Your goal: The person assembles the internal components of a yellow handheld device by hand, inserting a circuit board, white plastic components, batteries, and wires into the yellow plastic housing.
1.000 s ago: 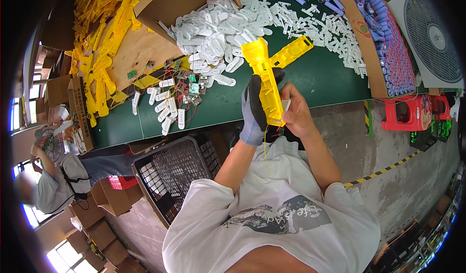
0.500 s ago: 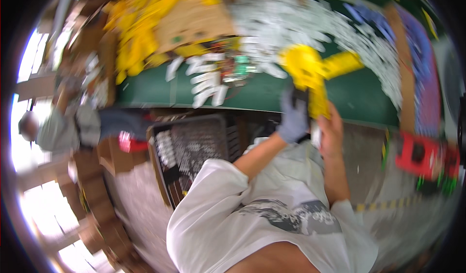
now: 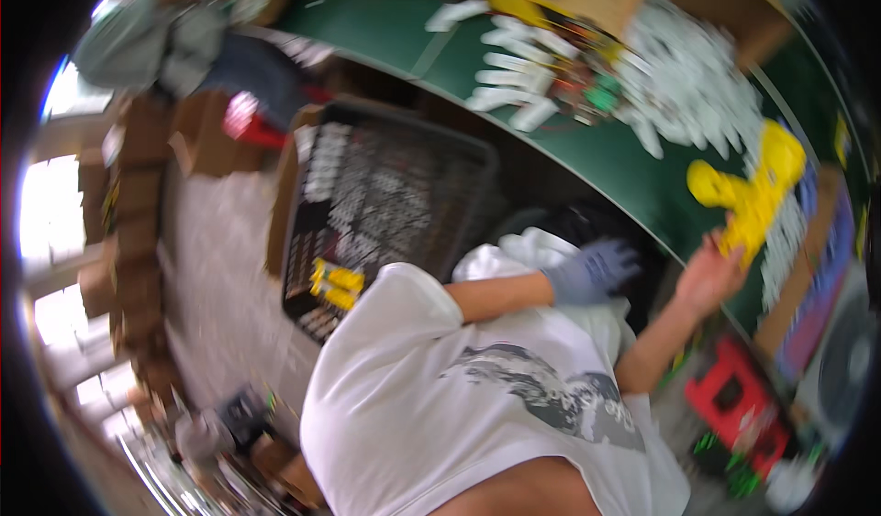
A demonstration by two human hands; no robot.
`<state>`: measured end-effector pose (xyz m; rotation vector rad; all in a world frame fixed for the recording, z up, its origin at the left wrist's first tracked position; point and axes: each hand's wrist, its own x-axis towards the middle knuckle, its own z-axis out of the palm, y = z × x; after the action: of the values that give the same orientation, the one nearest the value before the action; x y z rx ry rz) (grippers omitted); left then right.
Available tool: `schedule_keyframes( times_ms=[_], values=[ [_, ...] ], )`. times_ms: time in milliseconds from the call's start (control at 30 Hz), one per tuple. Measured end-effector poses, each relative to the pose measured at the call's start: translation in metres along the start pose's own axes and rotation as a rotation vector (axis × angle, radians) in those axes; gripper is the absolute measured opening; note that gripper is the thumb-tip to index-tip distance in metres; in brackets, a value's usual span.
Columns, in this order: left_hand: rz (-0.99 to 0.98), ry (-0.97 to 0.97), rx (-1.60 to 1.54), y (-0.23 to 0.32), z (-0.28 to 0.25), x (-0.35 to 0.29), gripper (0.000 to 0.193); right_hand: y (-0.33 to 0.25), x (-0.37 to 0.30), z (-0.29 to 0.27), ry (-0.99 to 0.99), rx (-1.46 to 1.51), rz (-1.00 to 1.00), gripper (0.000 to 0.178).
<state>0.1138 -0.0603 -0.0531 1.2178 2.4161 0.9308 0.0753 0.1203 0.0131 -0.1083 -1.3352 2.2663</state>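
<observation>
My bare right hand (image 3: pixel 708 276) holds a yellow plastic piece (image 3: pixel 760 199) with rounded lobes, raised over the right part of the green table (image 3: pixel 587 149). Its fingers close on the lower end; blur hides finer detail. My left hand (image 3: pixel 595 272), in a grey-blue glove, is empty with fingers apart, low in front of my shirt and short of the table edge. A heap of pale white plastic parts (image 3: pixel 684 76) lies beyond the yellow piece. Several white pieces (image 3: pixel 514 71) are laid out farther left, beside small wired parts with a green one (image 3: pixel 603 92) among them.
Left of me stands a dark crate (image 3: pixel 486 158) full of small grey-white parts, with yellow pieces (image 3: pixel 338 283) at its near end. A cardboard box (image 3: pixel 725 11) sits on the table. A red stool-like object (image 3: pixel 741 406) is at lower right. Another person (image 3: pixel 188 53) is at upper left.
My view has swung round to the left. My left hand has come off the yellow piece and moved down toward my body, while my right hand carries the piece off to the right.
</observation>
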Motion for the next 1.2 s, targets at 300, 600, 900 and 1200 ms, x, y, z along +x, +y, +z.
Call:
schedule_keyframes(
  times_ms=[300,600,900,1200],
  values=[
    [0.143,-0.048,0.256,0.004,0.0,0.075,0.057,-0.045,0.018,-0.041,0.297,-0.207,-0.079,0.023],
    [0.101,0.055,0.367,-0.005,0.097,0.116,0.038,-0.027,-0.01,-0.113,0.419,-0.321,0.12,0.042],
    [0.046,-0.265,0.395,0.006,0.066,0.111,0.041,-0.036,0.026,-0.079,0.287,-0.476,0.123,0.044],
    [0.153,0.087,-0.069,0.01,-0.05,0.019,0.043,-0.004,0.066,-0.036,0.237,-0.491,0.155,0.047]
  ],
)
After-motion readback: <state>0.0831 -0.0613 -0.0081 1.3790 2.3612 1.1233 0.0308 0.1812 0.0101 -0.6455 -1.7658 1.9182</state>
